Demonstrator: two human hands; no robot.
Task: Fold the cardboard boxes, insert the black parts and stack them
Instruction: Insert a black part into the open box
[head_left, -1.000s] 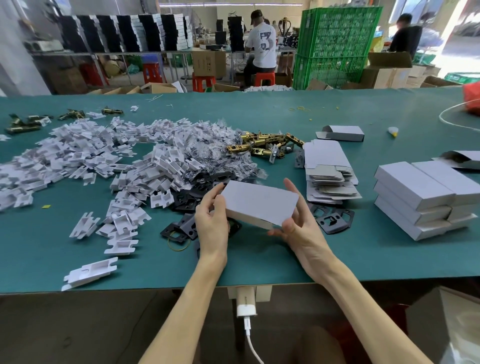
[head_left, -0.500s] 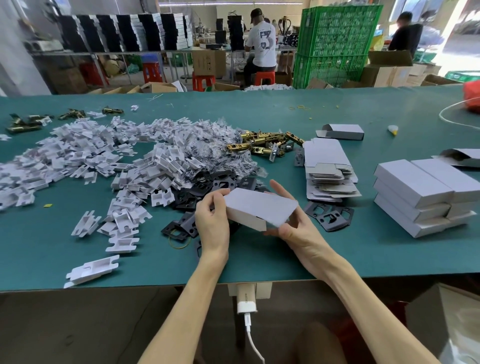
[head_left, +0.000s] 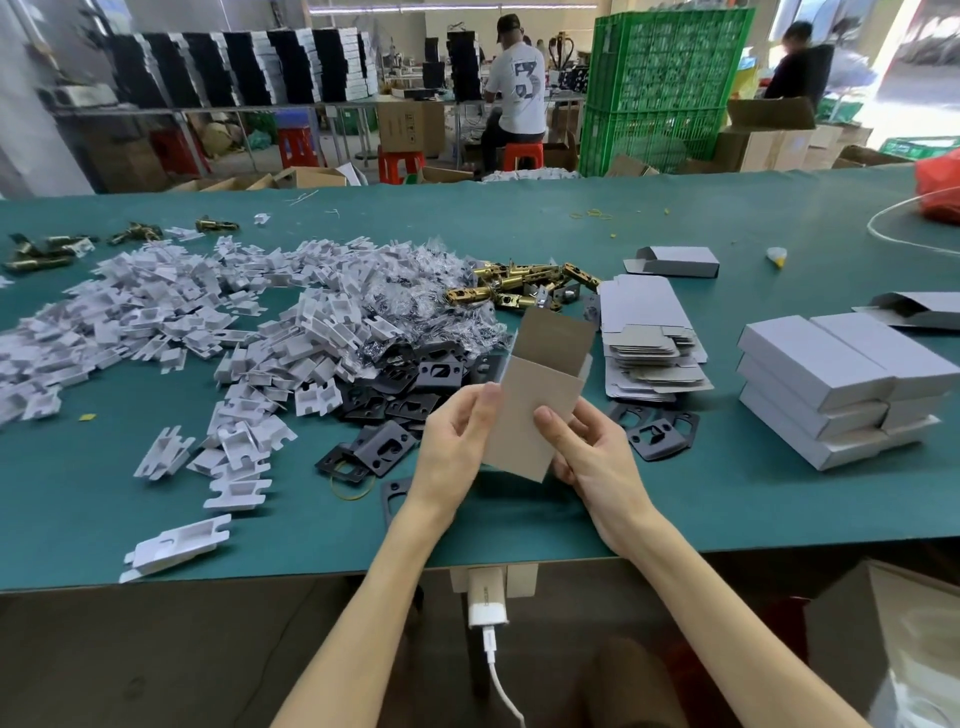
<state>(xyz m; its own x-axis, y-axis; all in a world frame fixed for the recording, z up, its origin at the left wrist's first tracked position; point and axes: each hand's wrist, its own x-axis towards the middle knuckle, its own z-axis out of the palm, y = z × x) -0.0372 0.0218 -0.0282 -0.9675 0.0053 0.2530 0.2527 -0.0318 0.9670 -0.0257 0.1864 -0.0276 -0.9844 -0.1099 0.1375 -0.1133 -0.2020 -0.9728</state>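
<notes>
- The left hand (head_left: 454, 452) and right hand (head_left: 597, 462) are raised just above the surface (head_left: 727, 499). Each grip is clamped on a side of the cardboard box (head_left: 540, 405), thumbs on its brown face.
- The box stands upright between them with its top flap open; what it holds cannot be seen.
- Black parts (head_left: 410, 395) lie at 10 o'clock from the hands, flat blanks (head_left: 644, 332) at 1 o'clock and stacked folded boxes (head_left: 831, 384) at 3 o'clock.
- White inserts (head_left: 171, 322) spread at 9 o'clock, with brass latches (head_left: 514, 288) at 12 o'clock.
</notes>
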